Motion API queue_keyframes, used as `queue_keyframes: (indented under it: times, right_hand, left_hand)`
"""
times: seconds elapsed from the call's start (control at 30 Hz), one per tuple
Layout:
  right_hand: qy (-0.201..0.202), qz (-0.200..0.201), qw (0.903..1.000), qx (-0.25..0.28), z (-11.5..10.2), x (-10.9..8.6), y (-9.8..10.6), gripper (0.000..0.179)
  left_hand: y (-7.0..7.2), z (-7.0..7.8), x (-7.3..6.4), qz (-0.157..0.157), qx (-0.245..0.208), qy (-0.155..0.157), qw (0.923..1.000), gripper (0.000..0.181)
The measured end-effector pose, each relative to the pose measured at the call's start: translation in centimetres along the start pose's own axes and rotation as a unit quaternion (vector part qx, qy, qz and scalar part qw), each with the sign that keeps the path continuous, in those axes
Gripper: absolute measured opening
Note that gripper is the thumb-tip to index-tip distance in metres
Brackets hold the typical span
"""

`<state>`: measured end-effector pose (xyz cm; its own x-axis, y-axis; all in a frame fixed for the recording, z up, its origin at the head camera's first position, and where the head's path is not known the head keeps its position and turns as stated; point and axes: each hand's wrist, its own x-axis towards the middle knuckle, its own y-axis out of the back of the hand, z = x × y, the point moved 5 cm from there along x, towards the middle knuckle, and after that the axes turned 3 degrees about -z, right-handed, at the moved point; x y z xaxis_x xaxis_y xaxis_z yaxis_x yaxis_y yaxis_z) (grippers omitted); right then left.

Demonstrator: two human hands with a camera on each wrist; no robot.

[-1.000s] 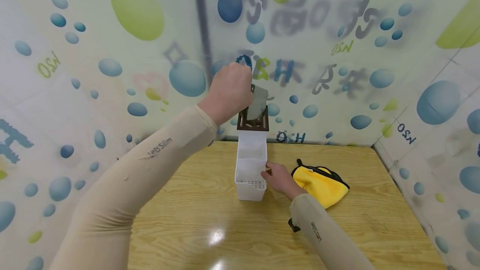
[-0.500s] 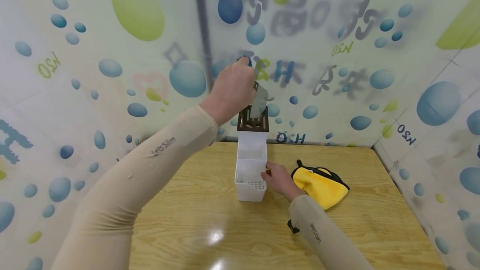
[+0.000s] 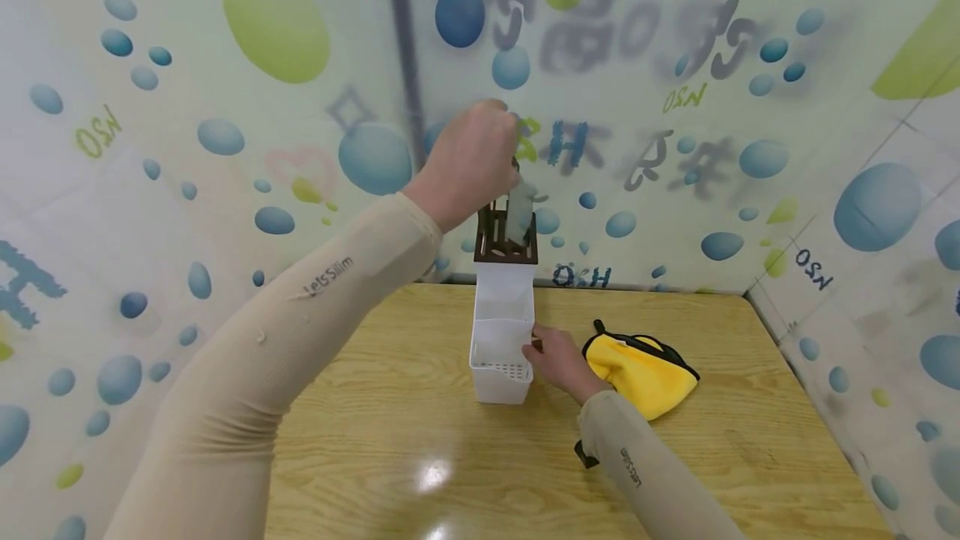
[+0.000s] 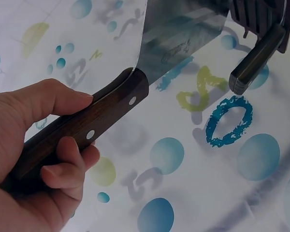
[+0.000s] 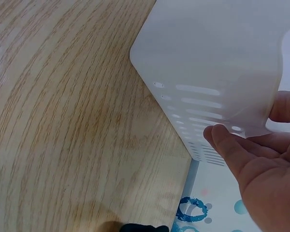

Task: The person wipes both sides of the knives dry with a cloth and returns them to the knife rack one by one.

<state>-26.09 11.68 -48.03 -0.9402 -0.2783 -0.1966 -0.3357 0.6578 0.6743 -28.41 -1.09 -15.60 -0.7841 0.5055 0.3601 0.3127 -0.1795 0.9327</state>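
Observation:
In the head view my left hand [image 3: 472,161] is raised over the far end of a white knife rack [image 3: 504,290] with a brown slotted top [image 3: 506,256]. It grips a cleaver by its dark wooden handle [image 4: 82,130], thumb along one side and fingers curled beneath. The cleaver's broad grey blade [image 4: 183,41] overlaps the slotted top, its tip low against the slots. Beside it in the left wrist view, a black handle [image 4: 258,60] sticks out from the slotted part. My right hand [image 5: 266,164] pinches the rack's low side wall [image 5: 208,53], thumb and fingers on either side.
A yellow cloth [image 3: 645,377] with black edging lies on the wooden table [image 3: 375,440] right of the rack, near my right wrist. Close behind the rack rises a patterned wall [image 3: 637,123], and another wall borders the table's right side.
My left hand has shifted slightly right and upward with the cleaver, and the blade now shows narrower over the slotted top. The right hand and the rack have stayed in place.

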Motion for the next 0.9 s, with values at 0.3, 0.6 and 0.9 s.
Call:
queue_keyframes:
  times: [0.3, 0.6, 0.9]
  right_hand:
    - [-0.004, 0.002, 1.0, -0.009, 0.1, 0.1, 0.0, 0.035]
    - [0.008, 0.012, 0.9999, -0.005, 0.1, 0.0, -0.1, 0.037]
    - [0.01, 0.01, 0.9999, -0.005, 0.1, 0.0, 0.0, 0.038]
  left_hand:
    - [-0.2, 0.0, 0.4, -0.019, -0.02, 0.017, 0.9995, 0.029]
    - [-0.6, -0.1, 1.0, -0.035, -0.036, 0.027, 0.9984, 0.015]
    - [-1.4, -0.9, 1.8, -0.049, -0.055, 0.033, 0.9967, 0.019]
